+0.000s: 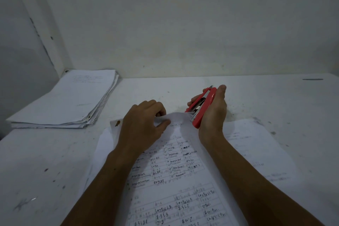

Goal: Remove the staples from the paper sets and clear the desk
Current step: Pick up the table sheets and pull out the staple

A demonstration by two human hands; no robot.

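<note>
Right hand [211, 113] is wrapped around the red plastic stapler [202, 108], thumb up along its back, its long axis running away from the person and its near metal end nosing into the top edge of the handwritten white paper set [183, 180]. Left hand [145, 124] pinches that same top edge just left of the tool, lifting the sheet into a little ridge. So the staple, too small to make out, should sit between the two hands, nearer the right. The set lies on the scuffed white worktop [45, 161] straight ahead, another loose sheet [256, 143] under it to the right. A thick stack of white papers [64, 102] waits at far left, well apart.
</note>
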